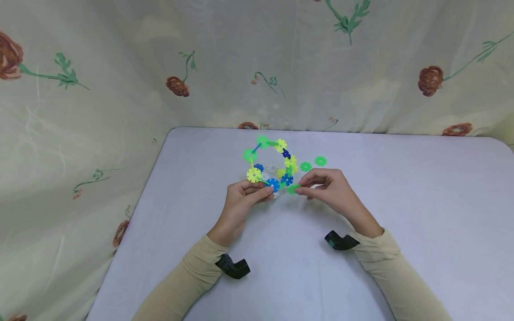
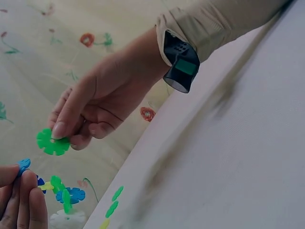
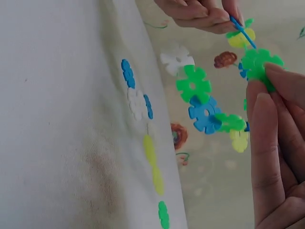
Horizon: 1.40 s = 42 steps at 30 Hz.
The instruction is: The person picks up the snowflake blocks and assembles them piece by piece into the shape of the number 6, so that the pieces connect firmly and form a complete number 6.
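Note:
A ring-shaped chain of slotted plastic flower discs [image 1: 254, 174], in green, yellow, blue and white, hangs above the table. My left hand [image 1: 243, 199] pinches it by a blue disc [image 1: 273, 185] near one end. Close by on the right, my right hand [image 1: 335, 191] holds a green disc [image 2: 51, 142] between thumb and fingers. In the left wrist view a small gap separates this green disc from the blue one. The chain's other end, with a white disc [image 3: 176, 59] and a green disc [image 3: 193, 85], dangles between the hands in the right wrist view.
Loose discs lie on the white table [image 1: 401, 200] beyond the hands: two green discs [image 1: 320, 161] to the right, and blue, white [image 1: 272, 168] and yellow ones seen through the ring. A flowered curtain [image 1: 225, 67] hangs behind and left of the table.

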Tool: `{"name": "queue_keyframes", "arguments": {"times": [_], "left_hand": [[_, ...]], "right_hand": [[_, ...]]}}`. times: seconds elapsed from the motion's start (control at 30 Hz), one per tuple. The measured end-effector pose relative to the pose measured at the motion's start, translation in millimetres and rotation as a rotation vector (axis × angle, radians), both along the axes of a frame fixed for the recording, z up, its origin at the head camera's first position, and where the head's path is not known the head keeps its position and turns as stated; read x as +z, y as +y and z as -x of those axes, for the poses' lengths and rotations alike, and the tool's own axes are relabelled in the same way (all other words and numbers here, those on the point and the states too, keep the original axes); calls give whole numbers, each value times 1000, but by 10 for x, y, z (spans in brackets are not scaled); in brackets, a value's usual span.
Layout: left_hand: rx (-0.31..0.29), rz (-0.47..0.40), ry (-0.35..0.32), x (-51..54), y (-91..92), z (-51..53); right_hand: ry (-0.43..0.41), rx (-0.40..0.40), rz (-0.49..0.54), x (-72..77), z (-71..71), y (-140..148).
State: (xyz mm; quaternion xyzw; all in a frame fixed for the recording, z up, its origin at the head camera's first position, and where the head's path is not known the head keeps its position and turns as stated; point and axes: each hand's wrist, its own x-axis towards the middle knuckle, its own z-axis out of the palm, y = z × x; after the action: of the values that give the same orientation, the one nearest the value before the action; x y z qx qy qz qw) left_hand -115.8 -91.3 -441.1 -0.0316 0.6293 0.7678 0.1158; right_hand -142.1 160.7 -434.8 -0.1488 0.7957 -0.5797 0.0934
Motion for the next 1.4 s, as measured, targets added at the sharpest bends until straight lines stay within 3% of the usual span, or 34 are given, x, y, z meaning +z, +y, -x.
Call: {"name": "queue_keyframes", "arguments": {"times": [0.27, 0.47, 0.8, 1.23, 1.4], "left_hand": [[-27, 3, 16, -9, 11, -10], [-57, 3, 25, -8, 18, -30], [-86, 11, 25, -35, 18, -26], [-119, 55, 24, -31, -8, -20], [-115, 54, 24, -31, 2, -19]], "right_hand": [[125, -40, 27, 6, -59, -97], [171, -15, 27, 5, -91, -118], [326, 7, -14, -6, -106, -144], [452, 37, -8, -28, -117, -179], [448, 19, -17, -34, -129, -194]]}}
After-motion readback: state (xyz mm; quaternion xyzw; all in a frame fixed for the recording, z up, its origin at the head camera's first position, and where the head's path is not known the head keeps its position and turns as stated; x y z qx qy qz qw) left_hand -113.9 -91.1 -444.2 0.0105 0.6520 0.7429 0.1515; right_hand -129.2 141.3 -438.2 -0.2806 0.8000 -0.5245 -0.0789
